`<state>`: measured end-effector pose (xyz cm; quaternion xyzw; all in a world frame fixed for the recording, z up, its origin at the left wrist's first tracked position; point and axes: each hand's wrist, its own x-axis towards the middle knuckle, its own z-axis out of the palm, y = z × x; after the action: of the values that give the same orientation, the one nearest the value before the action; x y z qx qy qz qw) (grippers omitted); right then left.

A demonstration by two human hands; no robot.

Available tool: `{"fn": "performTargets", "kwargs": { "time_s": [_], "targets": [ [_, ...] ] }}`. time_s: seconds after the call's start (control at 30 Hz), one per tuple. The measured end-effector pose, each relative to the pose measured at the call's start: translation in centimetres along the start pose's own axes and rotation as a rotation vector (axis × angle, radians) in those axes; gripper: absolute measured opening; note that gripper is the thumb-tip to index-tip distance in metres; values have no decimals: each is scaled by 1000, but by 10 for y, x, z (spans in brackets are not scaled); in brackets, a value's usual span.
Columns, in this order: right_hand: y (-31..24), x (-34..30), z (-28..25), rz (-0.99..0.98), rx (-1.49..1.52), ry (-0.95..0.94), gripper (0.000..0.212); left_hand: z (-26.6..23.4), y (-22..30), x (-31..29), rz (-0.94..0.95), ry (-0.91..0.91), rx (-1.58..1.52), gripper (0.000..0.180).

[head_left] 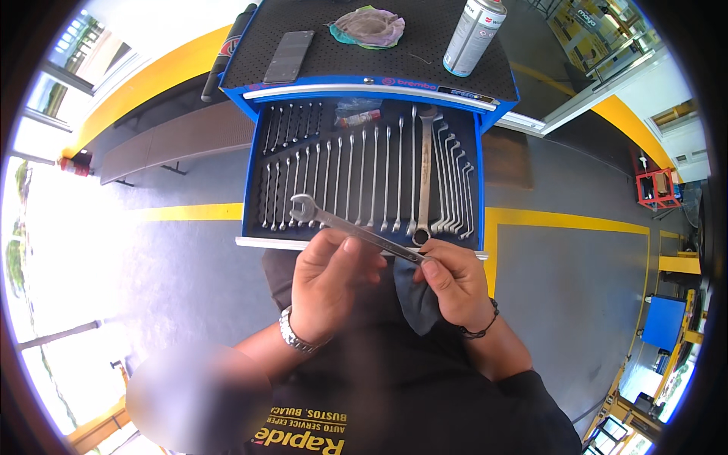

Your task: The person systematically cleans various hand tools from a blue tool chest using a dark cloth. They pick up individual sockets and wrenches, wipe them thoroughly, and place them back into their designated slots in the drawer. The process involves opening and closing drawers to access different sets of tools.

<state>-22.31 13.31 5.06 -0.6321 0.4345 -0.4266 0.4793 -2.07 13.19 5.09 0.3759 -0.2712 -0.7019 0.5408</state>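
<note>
A wrench is held slantwise over the front of the open drawer, its open jaw pointing up and left. My left hand pinches its shaft between thumb and fingers. Closed round its other end is my right hand, which hides that end. A grey-blue cloth hangs below the wrench beside my right hand; whether my fingers grip it I cannot tell. Under the wrench, the drawer holds rows of slim wrenches, one large combination wrench and several offset wrenches at the right.
On the tool cabinet's black top are a phone, a crumpled rag and a spray can. A small plastic packet lies at the drawer's back. A long brown bench stands left of the cabinet.
</note>
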Motion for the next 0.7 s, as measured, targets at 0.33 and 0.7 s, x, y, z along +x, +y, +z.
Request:
{"fn": "performTargets", "kwargs": {
  "time_s": [0.33,0.7],
  "targets": [
    [44,29,16,-153,-653,-158,35,-80,-26,66,-164,206,378,26],
    [168,2,-43,291,-476,121,33,-255,-3,134,30,487,1804,24]
  ]
}}
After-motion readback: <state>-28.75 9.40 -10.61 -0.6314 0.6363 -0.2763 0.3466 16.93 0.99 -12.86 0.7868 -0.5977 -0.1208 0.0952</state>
